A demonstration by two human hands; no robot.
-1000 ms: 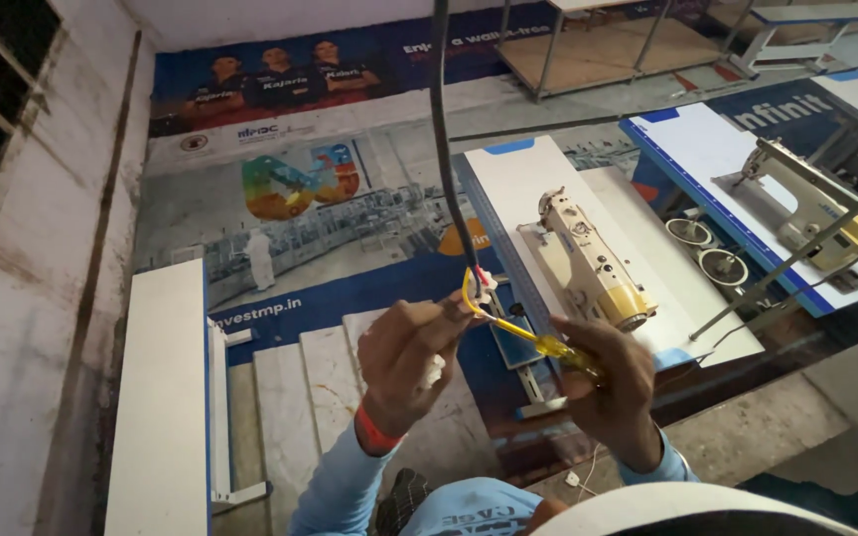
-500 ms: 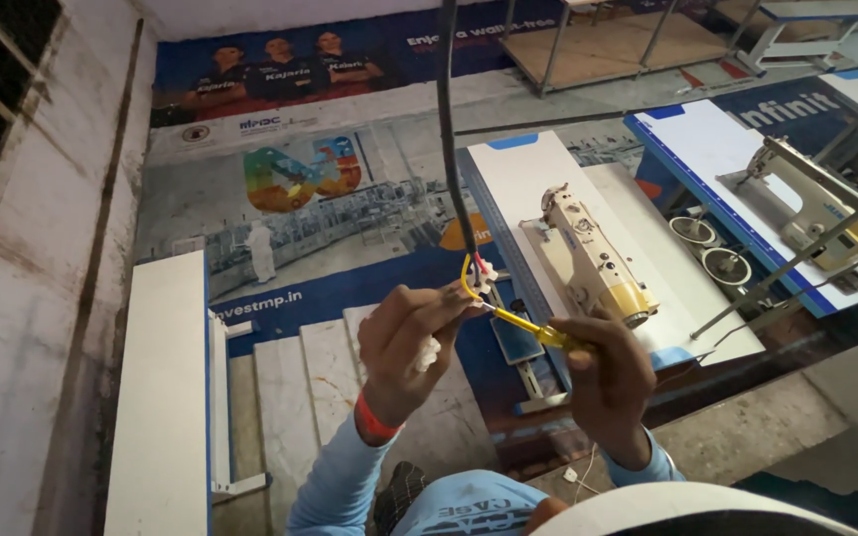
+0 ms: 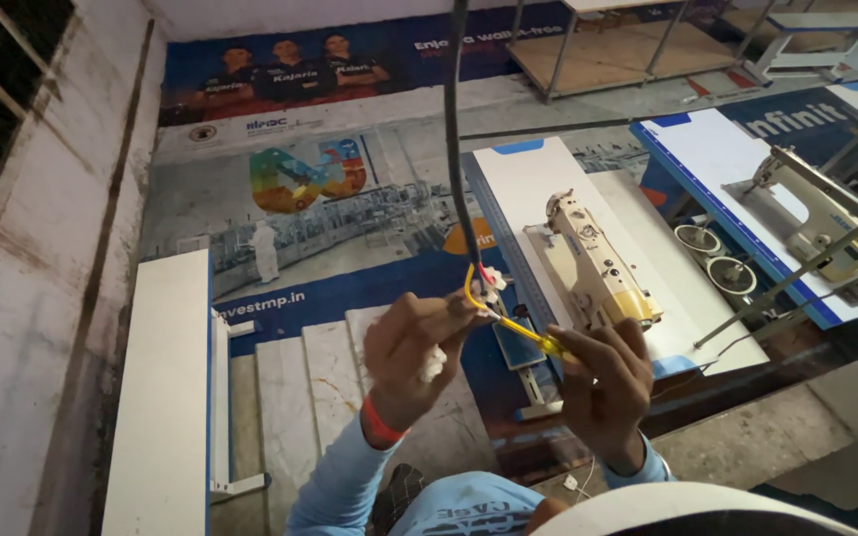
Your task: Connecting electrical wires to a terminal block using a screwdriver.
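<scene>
Both hands shifted slightly since earlier frame. Left hand (image 3: 414,347) pinches yellow wire (image 3: 473,288) at hanging black cable (image 3: 457,149); right hand (image 3: 603,382) grips yellow-handled tool (image 3: 533,335). Risk: tool slips, nicks fingers.

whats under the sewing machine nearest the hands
The cream sewing machine stands on a white table with a blue edge. Printed banners cover the floor beside the table. The floor straight below is hidden by the tabletop.
</scene>
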